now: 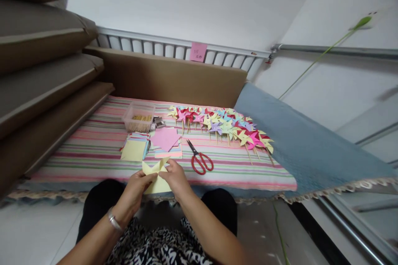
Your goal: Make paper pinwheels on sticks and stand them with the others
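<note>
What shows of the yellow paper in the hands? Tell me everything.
The yellow paper is a pale, thin sheet, partly folded: pointed flaps stand up along its top edge. It is held above the near edge of the striped cloth, pinched between the left hand and the right hand. Its lower part hangs flat between them.

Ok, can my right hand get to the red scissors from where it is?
Probably yes. The scissors lie on the striped cloth just beyond your right hand, nothing between them. That hand and the left hand both hold the yellow paper, so it must let go.
</note>
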`<state>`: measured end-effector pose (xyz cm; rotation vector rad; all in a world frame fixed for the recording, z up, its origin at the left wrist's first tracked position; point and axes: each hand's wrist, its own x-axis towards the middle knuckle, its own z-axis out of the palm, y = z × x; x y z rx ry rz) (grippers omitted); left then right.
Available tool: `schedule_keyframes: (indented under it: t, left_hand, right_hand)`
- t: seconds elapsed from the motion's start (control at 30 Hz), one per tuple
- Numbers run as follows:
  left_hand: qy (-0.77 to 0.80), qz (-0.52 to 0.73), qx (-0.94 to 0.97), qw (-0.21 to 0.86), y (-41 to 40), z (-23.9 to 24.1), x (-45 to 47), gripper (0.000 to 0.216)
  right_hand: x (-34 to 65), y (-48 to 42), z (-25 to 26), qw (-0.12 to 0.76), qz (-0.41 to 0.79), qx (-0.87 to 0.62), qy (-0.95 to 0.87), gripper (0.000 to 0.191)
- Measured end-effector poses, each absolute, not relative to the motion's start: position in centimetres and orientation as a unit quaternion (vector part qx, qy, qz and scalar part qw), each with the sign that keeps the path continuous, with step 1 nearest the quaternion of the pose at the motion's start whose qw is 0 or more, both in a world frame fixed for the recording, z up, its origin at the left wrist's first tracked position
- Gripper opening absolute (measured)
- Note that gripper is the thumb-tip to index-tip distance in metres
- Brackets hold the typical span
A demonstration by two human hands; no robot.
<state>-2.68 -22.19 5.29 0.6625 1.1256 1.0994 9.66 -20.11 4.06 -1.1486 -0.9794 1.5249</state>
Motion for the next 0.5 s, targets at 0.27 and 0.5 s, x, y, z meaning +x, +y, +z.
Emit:
schedule_keyframes:
  t: [0.27,0.5]
  left_hand:
    - [0.51,0.499,0.317,0.624,-22.7,5.5,-3.2,0.023]
    - [0.497,0.513,0.296,0.634,-22.7,8.5,-5.0,0.021]
  right_hand:
    - [9.8,-21.6,4.9,0.479,0.605,-0.471,-0.427,0.041]
    - [12.0,-24.2,5.0,0.483,0.513,-0.474,-0.529,0.038]
